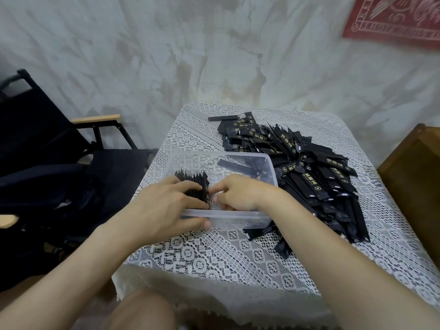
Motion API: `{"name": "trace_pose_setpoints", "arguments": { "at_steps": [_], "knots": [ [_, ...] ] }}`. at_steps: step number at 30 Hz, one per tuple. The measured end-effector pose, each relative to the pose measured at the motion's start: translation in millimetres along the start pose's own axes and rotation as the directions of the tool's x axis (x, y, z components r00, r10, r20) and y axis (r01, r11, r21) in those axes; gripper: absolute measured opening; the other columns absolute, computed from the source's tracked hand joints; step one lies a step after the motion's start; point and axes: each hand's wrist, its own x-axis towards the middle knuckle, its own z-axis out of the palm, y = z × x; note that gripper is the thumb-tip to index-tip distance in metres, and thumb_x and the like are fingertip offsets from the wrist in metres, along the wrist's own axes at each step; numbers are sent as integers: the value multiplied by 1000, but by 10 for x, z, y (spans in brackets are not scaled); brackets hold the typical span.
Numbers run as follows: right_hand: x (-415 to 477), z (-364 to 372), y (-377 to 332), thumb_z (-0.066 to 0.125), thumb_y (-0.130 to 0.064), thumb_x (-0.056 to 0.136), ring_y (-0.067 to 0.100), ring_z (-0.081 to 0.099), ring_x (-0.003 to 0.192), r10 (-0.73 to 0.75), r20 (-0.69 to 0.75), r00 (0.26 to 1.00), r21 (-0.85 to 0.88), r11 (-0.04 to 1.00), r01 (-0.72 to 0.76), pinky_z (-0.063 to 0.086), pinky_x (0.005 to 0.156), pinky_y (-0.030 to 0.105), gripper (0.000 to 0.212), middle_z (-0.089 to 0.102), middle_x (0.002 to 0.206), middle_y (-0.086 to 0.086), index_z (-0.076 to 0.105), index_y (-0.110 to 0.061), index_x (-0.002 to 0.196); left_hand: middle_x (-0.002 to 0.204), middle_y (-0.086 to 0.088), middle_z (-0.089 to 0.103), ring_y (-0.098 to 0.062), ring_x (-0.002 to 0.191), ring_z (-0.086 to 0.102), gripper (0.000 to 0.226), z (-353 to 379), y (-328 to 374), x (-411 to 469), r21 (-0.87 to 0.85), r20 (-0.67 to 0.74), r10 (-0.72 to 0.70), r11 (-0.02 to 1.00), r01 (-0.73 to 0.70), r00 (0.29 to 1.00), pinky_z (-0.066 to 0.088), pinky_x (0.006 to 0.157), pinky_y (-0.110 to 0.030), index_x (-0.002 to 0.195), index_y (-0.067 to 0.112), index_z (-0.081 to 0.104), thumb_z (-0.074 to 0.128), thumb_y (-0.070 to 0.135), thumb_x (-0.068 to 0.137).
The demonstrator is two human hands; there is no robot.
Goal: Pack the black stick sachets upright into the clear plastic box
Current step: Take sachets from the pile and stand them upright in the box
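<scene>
Your left hand (164, 206) curls over the row of upright sachets (195, 186) in the near left corner of the clear plastic box (238, 216), thumb outside the wall, likely bracing them against toppling. Your right hand (240, 194) sets curled fingers at the row's open end; whether it pinches a sachet cannot be told. The loose pile (309, 167) lies just right of the box.
</scene>
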Motion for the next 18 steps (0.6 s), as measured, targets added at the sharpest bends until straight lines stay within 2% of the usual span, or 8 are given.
{"name": "trace_pose_setpoints", "arguments": {
  "at_steps": [4, 8, 11, 14, 16, 18],
  "knots": [
    [-12, -9, -4, 52, -23, 106, 15, 55, 95, 7, 9, 1000, -44, 999, -6, 38, 87, 25, 42, 62, 99, -4, 54, -26, 147, 146, 21, 44, -7, 115, 44, 64, -11, 6, 5, 3, 29, -15, 1000, 14, 999, 48, 94, -32, 128, 60, 55, 21, 88, 82],
    [-31, -28, 33, 52, -23, 106, 15, 58, 97, 14, 17, 1000, -60, 998, -13, 44, 92, 30, 40, 66, 101, -2, 56, -29, 145, 148, 21, 43, -7, 116, 42, 61, -32, 33, 10, 10, 43, -30, 1000, 29, 999, 46, 94, -29, 128, 59, 56, 24, 88, 84],
    [-36, -38, 49, 47, -19, 106, 14, 60, 90, 4, 13, 1000, -52, 999, -3, 45, 83, 29, 40, 67, 100, -3, 57, -31, 143, 148, 23, 41, -7, 116, 41, 61, -30, 36, 13, 18, 50, -41, 999, 40, 998, 46, 93, -27, 128, 60, 56, 25, 88, 84],
    [-53, -40, 46, 46, -19, 107, 15, 61, 88, -2, 1, 1000, -37, 999, 2, 47, 86, 30, 40, 68, 97, -2, 57, -27, 144, 148, 24, 42, -6, 116, 41, 66, -24, 29, 11, 18, 46, -48, 999, 47, 998, 46, 90, -27, 128, 59, 56, 21, 89, 81],
    [-112, -74, 58, 47, -20, 107, 20, 66, 85, -17, -51, 999, 15, 1000, 18, 56, 87, 36, 38, 69, 95, -1, 57, -25, 143, 149, 24, 41, -5, 116, 40, 63, -24, 31, 12, 23, 52, -49, 999, 48, 997, 43, 86, -23, 128, 59, 56, 23, 88, 82],
    [-241, -185, 85, 50, -20, 106, 23, 71, 85, -69, -172, 983, 87, 993, 85, 61, 85, 36, 34, 69, 96, -3, 59, -25, 139, 149, 24, 40, -5, 118, 40, 62, -30, 33, 15, 24, 58, -51, 998, 50, 997, 41, 84, -23, 128, 58, 57, 27, 89, 83]
  ]
}}
